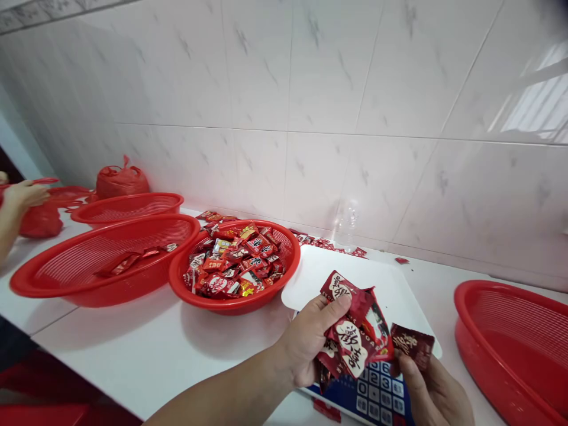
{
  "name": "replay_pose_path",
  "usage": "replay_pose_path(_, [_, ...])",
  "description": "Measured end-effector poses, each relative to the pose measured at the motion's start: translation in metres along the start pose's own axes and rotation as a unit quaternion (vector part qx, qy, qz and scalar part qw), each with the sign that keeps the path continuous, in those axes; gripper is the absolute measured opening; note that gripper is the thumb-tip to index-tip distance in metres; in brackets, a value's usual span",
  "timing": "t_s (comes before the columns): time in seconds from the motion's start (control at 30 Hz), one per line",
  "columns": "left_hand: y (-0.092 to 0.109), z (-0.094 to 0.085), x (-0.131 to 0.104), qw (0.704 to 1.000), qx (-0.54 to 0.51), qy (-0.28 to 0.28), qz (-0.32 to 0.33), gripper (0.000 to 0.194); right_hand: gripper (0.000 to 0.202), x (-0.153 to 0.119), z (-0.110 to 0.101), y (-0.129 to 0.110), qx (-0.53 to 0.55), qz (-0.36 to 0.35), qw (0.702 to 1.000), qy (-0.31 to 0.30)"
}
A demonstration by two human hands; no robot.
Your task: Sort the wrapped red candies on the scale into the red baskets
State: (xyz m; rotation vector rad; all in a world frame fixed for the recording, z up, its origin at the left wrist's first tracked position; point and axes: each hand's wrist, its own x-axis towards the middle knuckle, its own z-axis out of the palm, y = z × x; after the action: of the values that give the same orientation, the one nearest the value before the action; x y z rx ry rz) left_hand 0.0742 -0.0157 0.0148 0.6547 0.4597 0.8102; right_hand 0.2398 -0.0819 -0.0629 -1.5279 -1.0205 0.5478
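Observation:
My left hand [310,334] grips a bunch of red candy packets [352,331] with cream labels, held over a scale. In my right hand [432,387] is a dark red packet [412,345], pinched by thumb and fingers beside the bunch. Beneath both hands lies the scale, with a bare white plate [368,266] and a blue keypad [377,390] partly hidden by the packets and my right hand. Left of the scale, a round red basket [235,305] is filled with mixed wrapped candies [239,257].
An oval red basket [110,290] at left holds a few packets; another red basket [128,204] is behind it. A tied red bag [122,180] stands near another person's hand [26,194]. A red basket [510,349] is at right. Loose packets and a clear bottle [347,225] line the wall.

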Motion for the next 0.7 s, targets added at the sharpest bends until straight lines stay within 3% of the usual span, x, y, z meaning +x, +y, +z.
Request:
replay_pose_path(0.13, [-0.002, 0.003, 0.003, 1.0, 0.015, 0.001, -0.013, 0.026, 0.036, 0.012, 0.002, 0.001, 0.184, 0.033, 0.98, -0.063])
replay_pose_path(0.3, [-0.006, 0.008, 0.011, 0.998, 0.051, -0.021, -0.029, 0.028, 0.032, 0.009, 0.009, -0.011, 0.407, 0.108, 0.899, -0.122])
replay_pose_path(0.5, [-0.01, 0.013, 0.025, 0.993, 0.06, -0.086, -0.057, 0.035, 0.031, 0.008, 0.01, -0.019, 0.425, 0.123, 0.884, -0.148])
replay_pose_path(0.7, [-0.003, 0.02, 0.036, 0.994, 0.049, -0.06, -0.079, 0.033, 0.031, 0.021, 0.005, -0.025, 0.431, 0.133, 0.886, -0.109])
